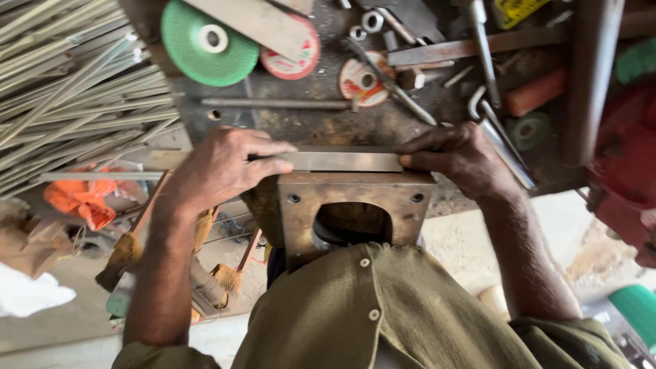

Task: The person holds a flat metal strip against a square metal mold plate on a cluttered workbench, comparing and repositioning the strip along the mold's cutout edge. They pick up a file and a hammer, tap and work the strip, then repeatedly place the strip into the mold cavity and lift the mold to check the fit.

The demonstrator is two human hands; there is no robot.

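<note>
Head camera looks steeply down, close over workbench (328, 123).

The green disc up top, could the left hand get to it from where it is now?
Probably yes. The green disc lies uncovered on the bench just beyond the left hand, with only a thin rod lying between; the hand would have to let go of the flat bar.

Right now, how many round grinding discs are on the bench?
4 show: a big green disc, a red-and-white disc partly under a metal plate, another, and a small green one. More may be hidden.
</note>
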